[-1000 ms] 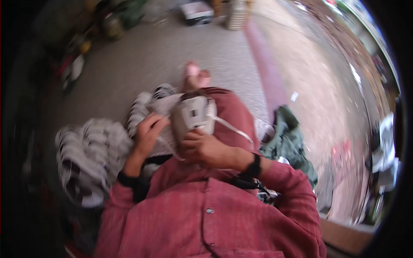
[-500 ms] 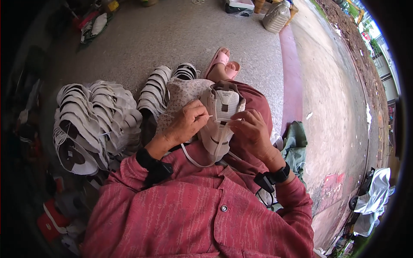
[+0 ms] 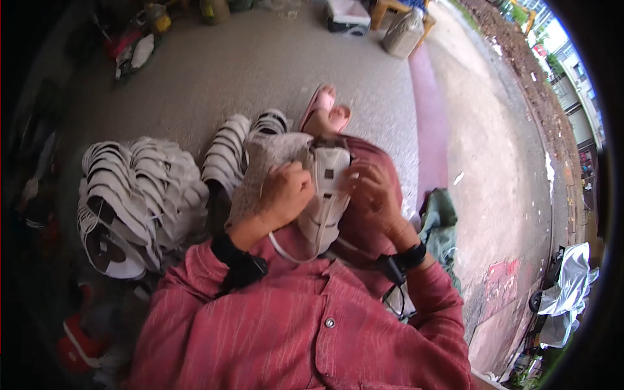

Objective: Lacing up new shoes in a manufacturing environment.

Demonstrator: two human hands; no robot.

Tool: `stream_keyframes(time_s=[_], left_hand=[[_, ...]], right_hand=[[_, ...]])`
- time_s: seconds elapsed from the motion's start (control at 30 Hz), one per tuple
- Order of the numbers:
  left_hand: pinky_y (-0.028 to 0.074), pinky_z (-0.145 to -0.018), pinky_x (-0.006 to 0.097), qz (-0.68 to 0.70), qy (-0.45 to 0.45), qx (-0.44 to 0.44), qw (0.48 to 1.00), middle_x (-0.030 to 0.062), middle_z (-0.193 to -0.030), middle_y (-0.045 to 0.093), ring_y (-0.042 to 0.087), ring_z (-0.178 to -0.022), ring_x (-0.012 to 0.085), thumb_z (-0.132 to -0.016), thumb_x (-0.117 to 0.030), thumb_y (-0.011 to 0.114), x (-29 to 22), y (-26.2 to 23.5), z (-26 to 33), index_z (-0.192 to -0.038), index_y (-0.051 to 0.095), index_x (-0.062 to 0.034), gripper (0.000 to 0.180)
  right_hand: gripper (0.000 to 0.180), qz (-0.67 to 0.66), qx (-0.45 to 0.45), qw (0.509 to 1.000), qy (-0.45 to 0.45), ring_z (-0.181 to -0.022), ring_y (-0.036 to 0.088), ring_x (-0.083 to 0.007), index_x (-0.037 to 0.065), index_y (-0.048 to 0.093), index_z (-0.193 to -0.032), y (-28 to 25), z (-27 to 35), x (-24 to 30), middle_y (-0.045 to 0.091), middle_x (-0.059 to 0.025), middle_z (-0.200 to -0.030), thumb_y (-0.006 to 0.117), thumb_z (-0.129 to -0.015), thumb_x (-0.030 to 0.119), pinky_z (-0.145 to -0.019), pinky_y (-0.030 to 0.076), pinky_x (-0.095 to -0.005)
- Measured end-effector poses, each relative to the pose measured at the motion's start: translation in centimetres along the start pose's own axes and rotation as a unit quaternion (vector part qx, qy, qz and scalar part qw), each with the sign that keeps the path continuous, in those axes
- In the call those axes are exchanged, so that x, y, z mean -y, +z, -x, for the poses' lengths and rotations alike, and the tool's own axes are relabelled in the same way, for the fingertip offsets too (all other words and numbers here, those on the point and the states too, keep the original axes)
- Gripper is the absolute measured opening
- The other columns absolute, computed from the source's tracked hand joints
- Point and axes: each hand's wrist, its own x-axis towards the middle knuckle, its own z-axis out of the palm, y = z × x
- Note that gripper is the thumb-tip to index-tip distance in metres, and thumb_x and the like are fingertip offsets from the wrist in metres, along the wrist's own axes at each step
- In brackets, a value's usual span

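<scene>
grey floor stretches beyond the pale shoe upper, its long axis pointing outward, close between curled left hand and blurred right hand, both grips impossible to tell.

Left hand and right hand flank a pale shoe upper

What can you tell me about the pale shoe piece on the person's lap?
The shoe piece is off-white, seemingly fabric or synthetic leather, with two small dark patches along its middle. It lies lengthwise on the lap, its narrower end toward the red shirt. A pale lace curves near that end. The left hand is at its left edge, the blurred right hand at its right.
</scene>
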Motion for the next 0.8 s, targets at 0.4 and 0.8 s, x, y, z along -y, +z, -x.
stream_keyframes(time_s=[0.4, 0.8], left_hand=[[0.049, -0.080, 0.042, 0.051, 0.170, 0.203, 0.963, 0.0102, -0.108, 0.050, 0.059, -0.094, 0.0299, -0.072, -0.012, 0.074, 1.8, -4.4, -5.0, -0.112, 0.051, -0.0046, 0.047], [0.043, -0.063, 0.028, 0.222, 0.133, 0.229, 0.938, 0.0017, -0.087, 0.048, 0.052, -0.075, 0.0131, -0.071, -0.005, 0.077, 2.8, -3.9, -6.0, -0.082, 0.055, -0.0047, 0.025]], right_hand=[[0.014, -0.142, 0.101, 0.983, 0.061, -0.092, 0.061, -0.0265, 0.003, 0.066, -0.093, 0.0, -4.9, 2.6, 0.062, -0.0100, -0.102, 0.067, -0.080, 0.000, -0.078, 0.049, -0.0355], [0.016, -0.075, 0.199, 0.977, -0.011, -0.087, 0.061, -0.0232, 0.006, 0.069, -0.093, 1.0, -6.8, -0.7, 0.060, -0.0068, -0.095, 0.073, -0.077, 0.006, -0.077, 0.049, -0.0337]])
